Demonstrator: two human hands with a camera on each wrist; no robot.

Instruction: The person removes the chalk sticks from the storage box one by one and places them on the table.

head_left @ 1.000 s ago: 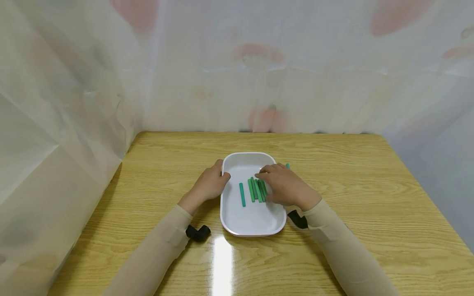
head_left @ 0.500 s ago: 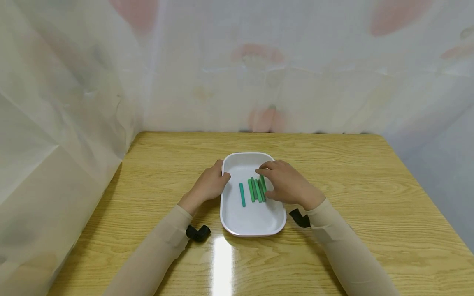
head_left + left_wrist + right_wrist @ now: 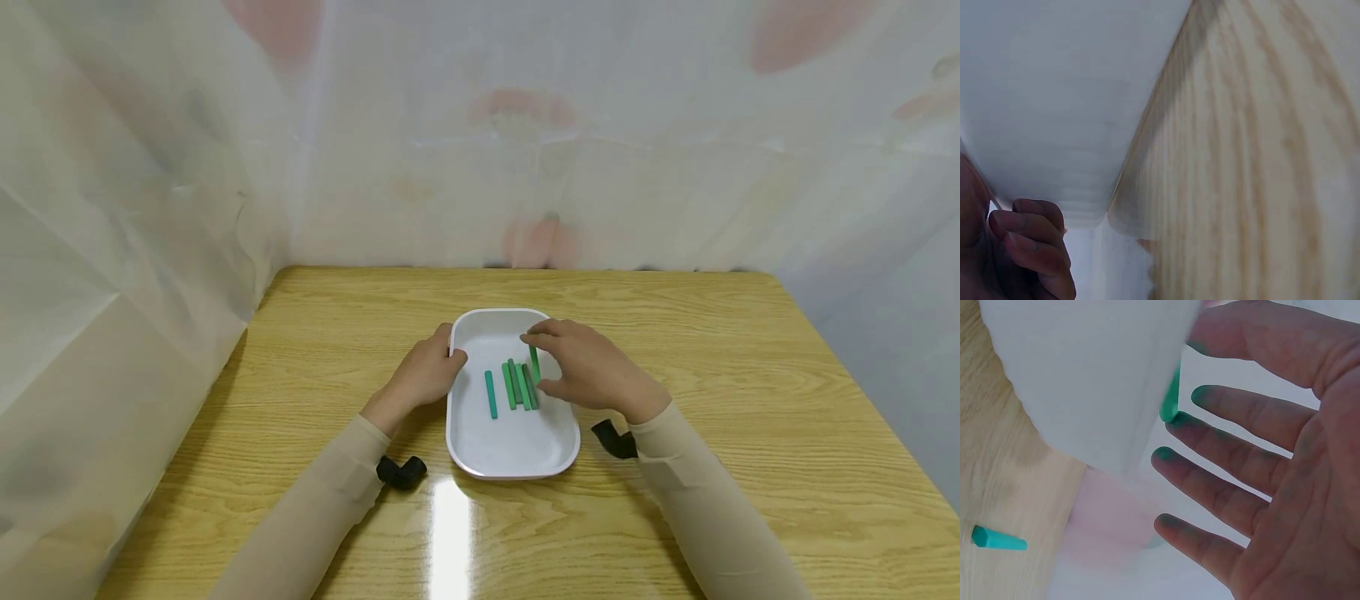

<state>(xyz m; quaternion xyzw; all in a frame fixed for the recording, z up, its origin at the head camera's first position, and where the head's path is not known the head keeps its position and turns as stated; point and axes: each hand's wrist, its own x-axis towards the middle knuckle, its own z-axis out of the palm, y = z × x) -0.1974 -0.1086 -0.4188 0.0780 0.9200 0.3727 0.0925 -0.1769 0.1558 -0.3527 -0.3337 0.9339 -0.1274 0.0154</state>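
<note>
A white tray [image 3: 513, 437] sits on the wooden table, and my left hand [image 3: 422, 371] grips its left rim, thumb inside and fingers outside. Curled fingers [image 3: 1038, 240] show beside the tray's wall in the left wrist view. Over the tray's right side, my right hand [image 3: 592, 367] pinches a green pastel stick [image 3: 535, 364] lengthwise between thumb and fingers. Green dust stains those fingertips [image 3: 1164, 453] in the right wrist view. Several green pastel sticks [image 3: 517, 385] lie side by side in the tray, with a teal stick [image 3: 491, 395] apart to their left.
Another teal stick [image 3: 1000, 539] lies on the table outside the tray, hidden from the head view by the right hand. Pale sheeting [image 3: 420, 167] hangs behind the table and along its left side. Black wrist mounts [image 3: 401, 473] stick out near both sleeves.
My right hand has shifted slightly right and away from me, bringing the green pastel stick off the right end of the row. The left hand and tray have stayed put.
</note>
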